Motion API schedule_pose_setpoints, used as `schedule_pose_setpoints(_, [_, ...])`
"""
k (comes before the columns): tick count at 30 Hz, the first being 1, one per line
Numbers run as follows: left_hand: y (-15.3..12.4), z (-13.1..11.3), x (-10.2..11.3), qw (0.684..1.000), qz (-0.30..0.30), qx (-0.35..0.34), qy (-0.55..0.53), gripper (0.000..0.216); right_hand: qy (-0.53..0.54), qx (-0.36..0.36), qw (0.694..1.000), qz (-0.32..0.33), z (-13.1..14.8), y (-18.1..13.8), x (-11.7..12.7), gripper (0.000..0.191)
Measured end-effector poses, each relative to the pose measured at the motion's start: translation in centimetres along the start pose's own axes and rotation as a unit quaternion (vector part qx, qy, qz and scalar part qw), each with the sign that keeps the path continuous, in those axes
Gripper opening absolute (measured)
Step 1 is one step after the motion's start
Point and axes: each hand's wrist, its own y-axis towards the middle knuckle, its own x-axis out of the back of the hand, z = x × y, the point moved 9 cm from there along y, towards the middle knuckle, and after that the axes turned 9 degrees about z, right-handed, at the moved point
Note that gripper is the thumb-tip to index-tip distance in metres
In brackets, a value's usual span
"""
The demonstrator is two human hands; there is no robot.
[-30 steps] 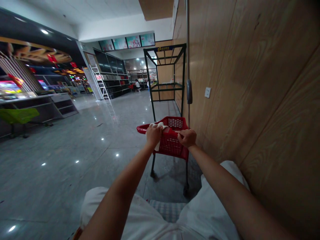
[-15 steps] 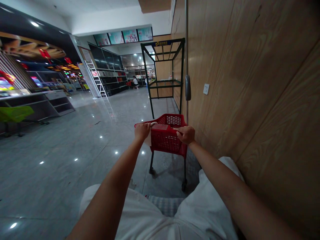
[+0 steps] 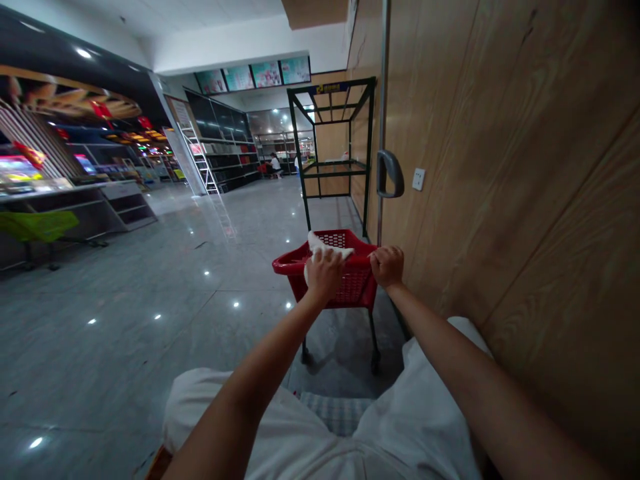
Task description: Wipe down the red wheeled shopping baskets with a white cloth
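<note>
At the left edge of the frame sits a green cart (image 3: 40, 225), near a grey counter (image 3: 123, 191). A ladder (image 3: 204, 163) stands in the upper left. Just right of centre is the red cart (image 3: 359, 285), its handle toward the viewer. The left hand's grip (image 3: 325, 272) presses a white cloth (image 3: 320, 245) onto that handle; beyond rises a dark rack (image 3: 334, 175). The right hand's grip (image 3: 387, 267) is clenched at the handle's right end. Farther right, a pale socket (image 3: 419, 179) is set in the wood wall (image 3: 510, 187).
</note>
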Motion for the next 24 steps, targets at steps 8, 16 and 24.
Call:
schedule_pose_setpoints(8, [2.6,5.0,-1.5,0.991,0.12,-0.039,-0.048,0.039,0.046,-0.018,0.999,0.015,-2.5,0.2,-1.4,0.03])
schedule_pose_setpoints(16, [-0.7,10.9,-0.8,0.998,0.06,0.002,-0.003,0.033,0.019,-0.093,0.995,0.028,-2.1,0.3,-2.1,0.038])
schedule_pose_setpoints(24, [-2.1,3.5,-0.4,0.999,-0.042,-0.034,0.007,0.022,0.122,0.072,0.985,0.103,10.7,0.5,-2.5,0.035])
